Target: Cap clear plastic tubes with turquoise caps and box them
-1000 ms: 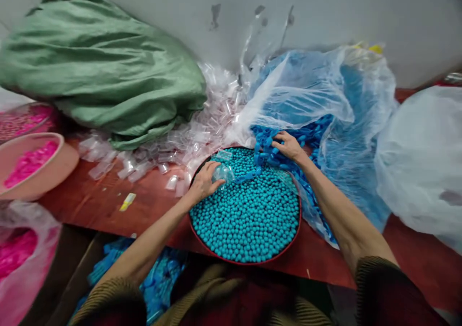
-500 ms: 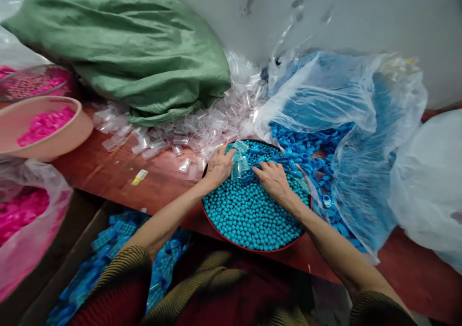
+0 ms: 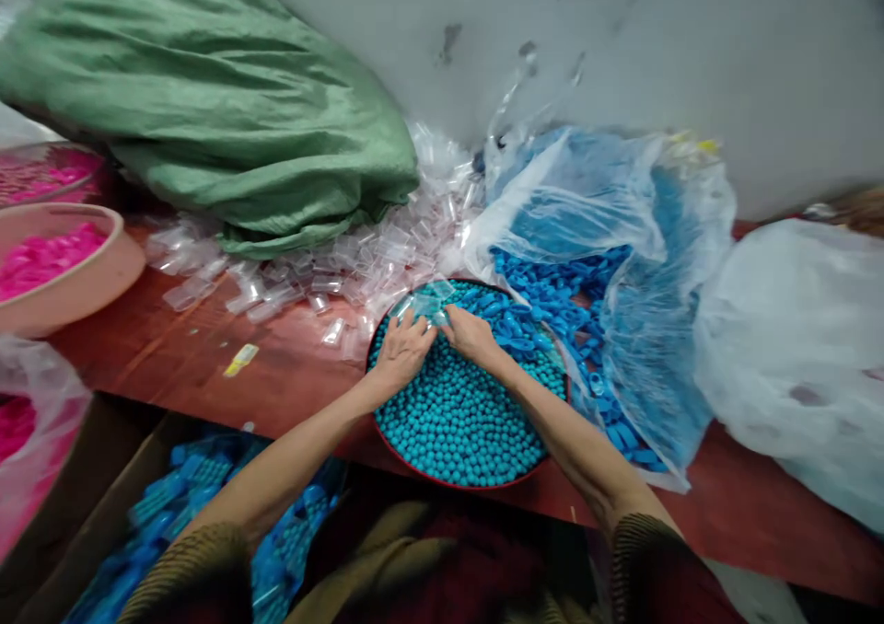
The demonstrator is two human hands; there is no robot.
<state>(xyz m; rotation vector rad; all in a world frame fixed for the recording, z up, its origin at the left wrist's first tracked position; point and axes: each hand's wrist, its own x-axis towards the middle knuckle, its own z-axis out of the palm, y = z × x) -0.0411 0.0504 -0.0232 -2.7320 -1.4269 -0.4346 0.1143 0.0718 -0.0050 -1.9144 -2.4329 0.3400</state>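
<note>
A round red-rimmed tray (image 3: 476, 487) full of teal beads (image 3: 462, 421) sits at the table's front edge. Blue plastic pieces (image 3: 507, 318) lie on the beads at the tray's back right. Over the tray's back left part, my left hand (image 3: 404, 352) has its fingers bent against a clear plastic case (image 3: 423, 304). My right hand (image 3: 471, 337) is beside it, thumb and fingers pinched at the right side of the clear plastic. Whatever is between the right fingertips is too small to make out.
Clear cases (image 3: 359, 260) are heaped behind the tray, beside a green sack (image 3: 241, 118). A plastic bag (image 3: 649, 329) with blue pieces lies right. A pink bowl (image 3: 89, 293) stands left; an open box (image 3: 110, 486) of blue packs is below.
My right hand has moved left from the blue pieces to the clear plastic, close to my left hand. The view has shifted, so most surroundings appear further left.
</note>
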